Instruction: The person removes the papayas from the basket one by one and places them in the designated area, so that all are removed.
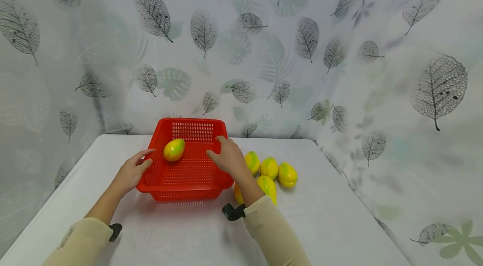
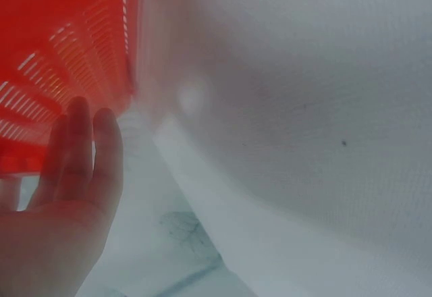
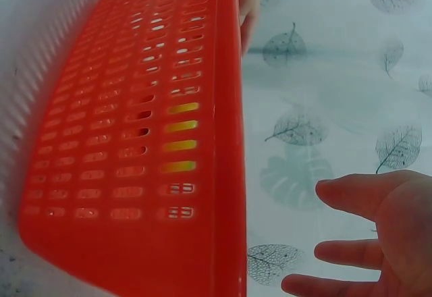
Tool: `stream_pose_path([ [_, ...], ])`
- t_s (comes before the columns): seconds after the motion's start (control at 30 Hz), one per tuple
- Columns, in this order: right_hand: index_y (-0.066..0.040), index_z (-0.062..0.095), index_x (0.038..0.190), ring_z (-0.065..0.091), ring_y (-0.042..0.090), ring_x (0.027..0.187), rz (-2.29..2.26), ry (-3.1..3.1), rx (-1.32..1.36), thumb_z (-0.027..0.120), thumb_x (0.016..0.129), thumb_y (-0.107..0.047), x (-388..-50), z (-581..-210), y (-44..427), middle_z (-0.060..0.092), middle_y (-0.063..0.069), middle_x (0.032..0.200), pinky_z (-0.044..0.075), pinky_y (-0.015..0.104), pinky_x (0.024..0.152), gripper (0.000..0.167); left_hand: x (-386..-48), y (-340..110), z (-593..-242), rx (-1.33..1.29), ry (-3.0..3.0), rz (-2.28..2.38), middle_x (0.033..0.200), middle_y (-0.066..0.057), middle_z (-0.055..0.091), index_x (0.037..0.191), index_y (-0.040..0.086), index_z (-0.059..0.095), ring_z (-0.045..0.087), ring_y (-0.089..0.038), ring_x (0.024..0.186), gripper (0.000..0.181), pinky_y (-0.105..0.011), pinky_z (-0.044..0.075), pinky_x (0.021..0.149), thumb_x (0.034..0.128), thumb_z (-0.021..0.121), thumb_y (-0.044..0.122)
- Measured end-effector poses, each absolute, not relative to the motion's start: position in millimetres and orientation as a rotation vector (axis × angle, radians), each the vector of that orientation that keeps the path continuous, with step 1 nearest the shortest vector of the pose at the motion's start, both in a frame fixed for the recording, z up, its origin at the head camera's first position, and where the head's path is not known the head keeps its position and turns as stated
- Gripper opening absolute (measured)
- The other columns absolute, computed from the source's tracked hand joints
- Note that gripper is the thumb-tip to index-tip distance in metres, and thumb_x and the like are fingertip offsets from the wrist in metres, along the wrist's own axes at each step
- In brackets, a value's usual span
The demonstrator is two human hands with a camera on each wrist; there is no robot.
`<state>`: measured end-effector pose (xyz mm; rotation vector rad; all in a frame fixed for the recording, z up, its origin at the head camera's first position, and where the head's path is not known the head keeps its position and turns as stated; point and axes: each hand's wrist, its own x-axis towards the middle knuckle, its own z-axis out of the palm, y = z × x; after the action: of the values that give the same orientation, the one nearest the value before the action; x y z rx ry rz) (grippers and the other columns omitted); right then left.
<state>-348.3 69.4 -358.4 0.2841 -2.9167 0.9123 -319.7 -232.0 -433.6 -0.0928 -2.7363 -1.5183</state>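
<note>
A red plastic basket (image 1: 185,196) with slotted walls stands on the table, and one yellow-green mango (image 1: 174,150) lies inside it towards the left. My left hand (image 1: 130,172) is at the basket's left side, its fingers extended along the outer wall in the left wrist view; whether they touch it I cannot tell. Over the right rim is my right hand (image 1: 229,158), thumb and fingers spread. The right wrist view shows that hand (image 3: 401,226) apart from the rim, holding nothing. Several more mangoes (image 1: 287,175) sit right of the basket, some partly hidden behind my right forearm.
A white cloth covers the table (image 1: 332,220). Leaf-printed curtains (image 1: 241,56) hang behind it and along both sides. Dark straps or mounts (image 1: 233,212) show at both sleeve cuffs.
</note>
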Motion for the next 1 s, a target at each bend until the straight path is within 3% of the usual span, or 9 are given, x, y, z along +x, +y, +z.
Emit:
stream_pose_path([
  [0.47,-0.011,0.050,0.150,0.057,0.031,0.131,0.877,-2.893,0.358,0.067,0.098,-0.040,-349,-357,62,0.059,0.012,0.147,0.050,0.049,0.111,0.061,-320,-233,-435,-0.092,-2.726,-1.513,0.151,-0.034,0.042,0.162,0.010,0.032,0.057,-0.045,0.119,0.054,-0.045,0.063,0.088,0.1122,0.040,0.030],
  [1.0,-0.012,0.050,0.151,0.058,0.031,0.132,0.829,-2.914,0.346,0.067,0.098,-0.040,-353,-357,55,0.059,0.013,0.147,0.050,0.049,0.111,0.063,-321,-232,-434,-0.080,-2.718,-1.550,0.149,-0.034,0.043,0.162,0.010,0.031,0.060,-0.041,0.113,0.054,-0.042,0.064,0.084,0.1123,0.040,0.029],
])
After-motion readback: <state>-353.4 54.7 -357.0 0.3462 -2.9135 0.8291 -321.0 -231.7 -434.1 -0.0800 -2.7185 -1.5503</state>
